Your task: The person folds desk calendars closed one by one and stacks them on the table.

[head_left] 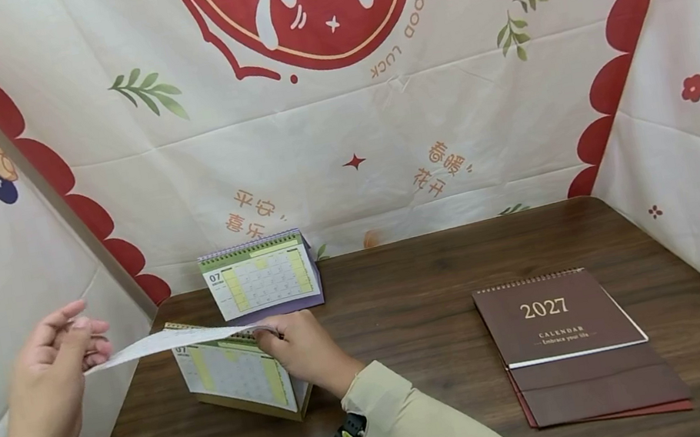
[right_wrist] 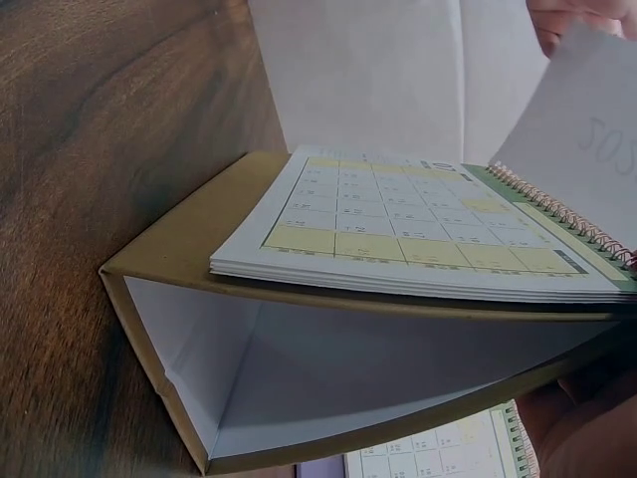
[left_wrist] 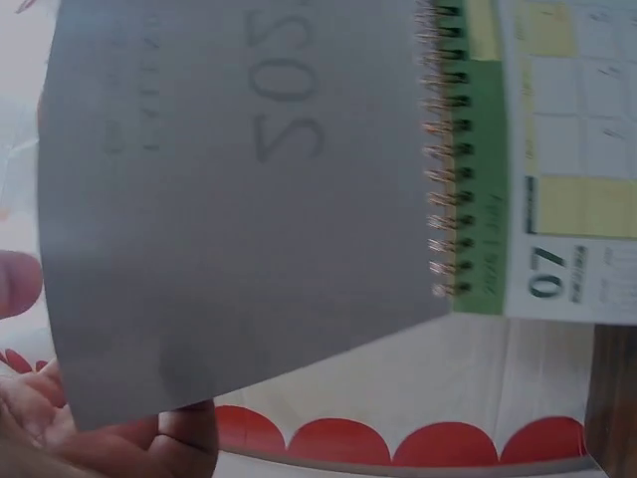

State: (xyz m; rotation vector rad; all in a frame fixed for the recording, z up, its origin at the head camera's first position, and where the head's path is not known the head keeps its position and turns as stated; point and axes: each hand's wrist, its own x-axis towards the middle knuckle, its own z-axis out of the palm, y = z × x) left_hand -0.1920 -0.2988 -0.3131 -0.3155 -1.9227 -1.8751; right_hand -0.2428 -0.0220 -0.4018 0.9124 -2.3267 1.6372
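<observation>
A gold-based desk calendar (head_left: 233, 376) stands on the table, its July page facing forward. My right hand (head_left: 310, 350) grips its top right corner, thumb at the front. From its spiral binding (left_wrist: 443, 169) a cover sheet (left_wrist: 239, 229) is lifted and stretches out to the left, mirrored 2027 lettering showing faintly on it. At the sheet's free end is my left hand (head_left: 58, 379); its fingers (left_wrist: 184, 443) touch the sheet's corner, while the thumb stands apart from the sheet's edge. In the right wrist view, the hollow gold base (right_wrist: 189, 239) shows from its side.
Behind stands a purple-based desk calendar (head_left: 262, 277), also turned to July. A brown 2027 calendar (head_left: 558, 322) is set up at the right of the wooden table (head_left: 407, 302). Printed cloth (head_left: 341, 126) walls off the back and sides.
</observation>
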